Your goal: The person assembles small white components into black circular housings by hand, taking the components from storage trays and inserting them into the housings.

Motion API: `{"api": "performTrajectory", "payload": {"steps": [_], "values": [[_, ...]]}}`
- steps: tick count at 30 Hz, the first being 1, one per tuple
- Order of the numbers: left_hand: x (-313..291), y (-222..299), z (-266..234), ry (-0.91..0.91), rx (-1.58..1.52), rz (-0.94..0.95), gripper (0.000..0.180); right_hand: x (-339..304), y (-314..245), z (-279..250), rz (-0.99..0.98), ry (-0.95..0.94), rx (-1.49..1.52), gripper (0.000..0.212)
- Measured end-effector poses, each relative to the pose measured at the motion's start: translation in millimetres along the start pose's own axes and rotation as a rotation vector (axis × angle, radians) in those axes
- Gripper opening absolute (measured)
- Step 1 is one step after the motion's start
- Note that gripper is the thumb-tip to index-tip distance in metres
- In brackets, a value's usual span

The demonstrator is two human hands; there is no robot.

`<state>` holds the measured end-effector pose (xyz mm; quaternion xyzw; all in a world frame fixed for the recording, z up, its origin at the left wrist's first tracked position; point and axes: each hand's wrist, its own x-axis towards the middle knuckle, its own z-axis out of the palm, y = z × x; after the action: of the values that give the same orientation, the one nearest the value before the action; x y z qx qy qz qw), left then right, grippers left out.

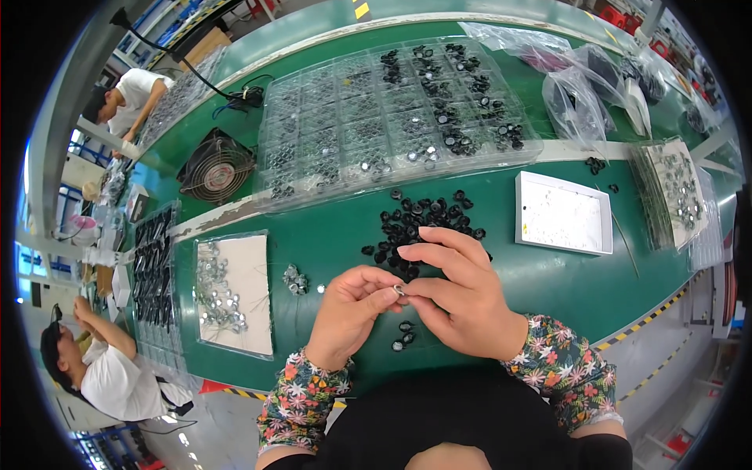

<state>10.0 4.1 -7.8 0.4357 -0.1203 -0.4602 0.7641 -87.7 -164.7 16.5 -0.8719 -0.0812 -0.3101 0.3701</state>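
Note:
In front of me, my left hand [351, 311] and my right hand [468, 301] meet at the fingertips. Pinched between them is a small round silver part [399, 291]; its exact kind is too small to make out. The right thumb and index finger press on it, while the other right fingers arch above. Just beyond my hands lies a loose pile of small black round parts [415, 223]. A few black and silver pieces [404, 337] rest on the table nearer to me. Left of my left hand sits a small cluster of silver parts [295, 280].
A large clear compartment tray [352, 117] of black and silver parts spans the far side. On the left are a board with silver parts [251, 294] and a black fan [218, 168]. A white box [564, 211] stands right. Two other people work at the left.

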Motion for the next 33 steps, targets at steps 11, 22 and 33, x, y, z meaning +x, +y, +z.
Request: {"api": "performTrajectory", "payload": {"steps": [11, 22, 33], "values": [[-2, 1, 5, 0.057, 0.076, -0.012, 0.006, 0, -2, 2, -0.028, 0.011, -0.062, 0.016], [-1, -1, 1, -0.012, 0.021, -0.131, 0.008, 0, 1, 0, 0.023, -0.030, -0.007, 0.016], [2, -6, -2, -0.039, -0.036, -0.158, 0.010, 0, -3, 1, 0.019, -0.066, -0.059, 0.012]]}}
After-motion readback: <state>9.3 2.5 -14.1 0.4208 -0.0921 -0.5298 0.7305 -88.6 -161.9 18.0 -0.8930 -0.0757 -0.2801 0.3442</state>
